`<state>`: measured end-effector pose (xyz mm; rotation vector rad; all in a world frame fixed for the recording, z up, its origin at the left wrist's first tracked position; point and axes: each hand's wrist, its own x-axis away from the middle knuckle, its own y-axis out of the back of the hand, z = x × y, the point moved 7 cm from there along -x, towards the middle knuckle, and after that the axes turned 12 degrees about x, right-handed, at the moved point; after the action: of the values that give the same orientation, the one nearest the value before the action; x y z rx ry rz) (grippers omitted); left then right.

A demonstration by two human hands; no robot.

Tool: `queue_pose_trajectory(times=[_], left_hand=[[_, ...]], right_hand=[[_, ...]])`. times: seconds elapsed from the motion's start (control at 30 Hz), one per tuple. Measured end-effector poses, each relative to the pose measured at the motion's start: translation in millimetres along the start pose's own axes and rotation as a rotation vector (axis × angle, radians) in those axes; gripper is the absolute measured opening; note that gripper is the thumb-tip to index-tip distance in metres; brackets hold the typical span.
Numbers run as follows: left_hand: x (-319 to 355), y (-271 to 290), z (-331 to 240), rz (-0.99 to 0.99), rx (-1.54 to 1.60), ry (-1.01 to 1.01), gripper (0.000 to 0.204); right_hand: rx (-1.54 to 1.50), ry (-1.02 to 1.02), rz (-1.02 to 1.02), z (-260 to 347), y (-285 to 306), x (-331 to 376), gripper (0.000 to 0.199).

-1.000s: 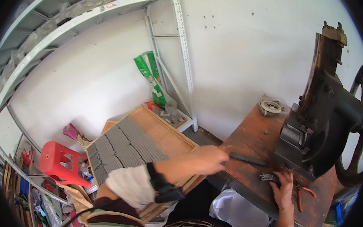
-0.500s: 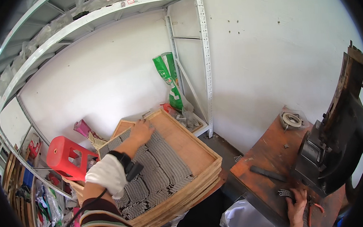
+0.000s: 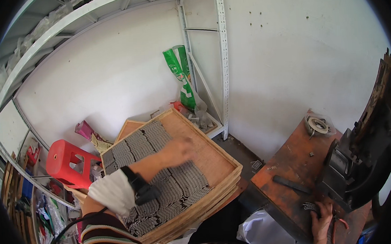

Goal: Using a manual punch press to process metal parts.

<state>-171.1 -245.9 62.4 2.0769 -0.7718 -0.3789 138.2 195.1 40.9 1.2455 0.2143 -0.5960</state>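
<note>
My left hand (image 3: 183,150), smeared by motion, is over a wooden tray (image 3: 211,153), by the bare strip beside the packed pieces. Rows of small dark, metal-looking pieces (image 3: 181,183) fill much of the tray; my forearm hides some. Whether the left fingers hold anything is too blurred to tell. On the rusty worktable at the right, my right hand (image 3: 323,219) has its fingers curled on a short stack of similar striped pieces (image 3: 309,206), which pokes out past the fingertips. Red-handled pliers (image 3: 340,226) lie right beside that hand.
A dark machine (image 3: 359,156) rises at the worktable's right. A flat dark bar (image 3: 291,184) and a round reel (image 3: 316,125) lie on the rusty worktable (image 3: 283,161). Left of the tray stands a red stool (image 3: 63,159). A metal rack post (image 3: 223,62) stands behind.
My left hand has moved right and nearer, from the tray's far edge toward its bare strip. The right hand stays with its small stack. The view has shifted slightly.
</note>
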Motion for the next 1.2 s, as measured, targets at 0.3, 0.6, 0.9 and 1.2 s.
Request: queue_pose_trajectory(times=[0.3,0.6,0.9,1.2], left_hand=[[24,-60,-92,0.555,-0.086,-0.34,0.051],[10,-60,-76,0.325,0.144,-0.319,0.035],[-7,-60,-83,0.034,0.095,-0.132,0.037],[-18,-66,-65,0.132,0.172,0.077,0.041]], right_hand=[[0.007,0.019,-0.031,8,4,-1,0.035],[0.017,0.056,-0.047,11,7,-2,0.034],[-0.004,0.038,-0.045,8,6,-1,0.033],[0.014,0.059,-0.062,13,8,-1,0.032]])
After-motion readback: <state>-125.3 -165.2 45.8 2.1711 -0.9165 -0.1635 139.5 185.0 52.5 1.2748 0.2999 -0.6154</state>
